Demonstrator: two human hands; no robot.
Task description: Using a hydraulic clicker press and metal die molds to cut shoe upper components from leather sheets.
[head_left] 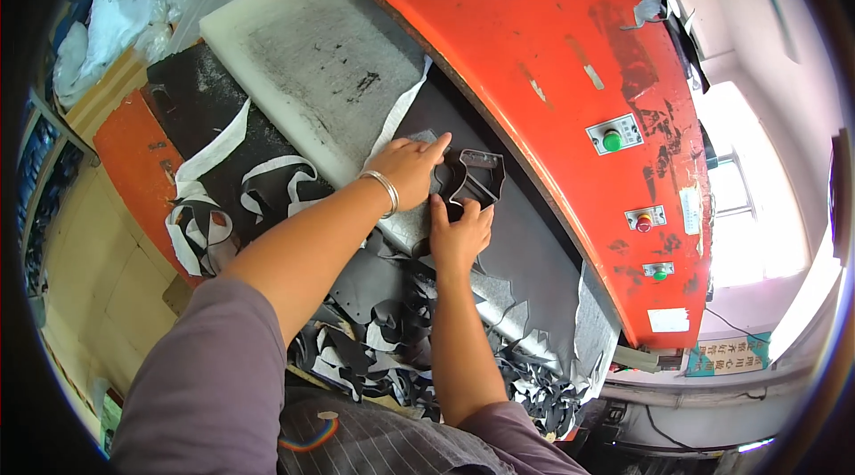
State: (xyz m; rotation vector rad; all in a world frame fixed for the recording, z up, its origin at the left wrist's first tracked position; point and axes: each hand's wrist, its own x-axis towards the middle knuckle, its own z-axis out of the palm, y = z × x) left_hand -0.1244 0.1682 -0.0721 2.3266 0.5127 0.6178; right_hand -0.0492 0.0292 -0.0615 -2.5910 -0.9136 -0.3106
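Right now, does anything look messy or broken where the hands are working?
Yes. A heap of dark offcuts lies tangled below the hands, some with white backing curling up. The orange machine arm has scraped, worn paint. Both the left hand and right hand press a metal cutting die onto dark sheet material.

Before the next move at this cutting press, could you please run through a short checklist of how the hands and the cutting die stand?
1. Black metal cutting die lies flat on the dark sheet material: ok.
2. Left hand off the die: not ok, its fingertips touch the die's upper edge.
3. Right hand off the die: not ok, its fingers rest on the lower left side.
4. Both hands out from under the orange press head: not ok, they lie at its edge.
5. White cutting board sits under the material: ok.
6. Die fully on uncut material: cannot tell.
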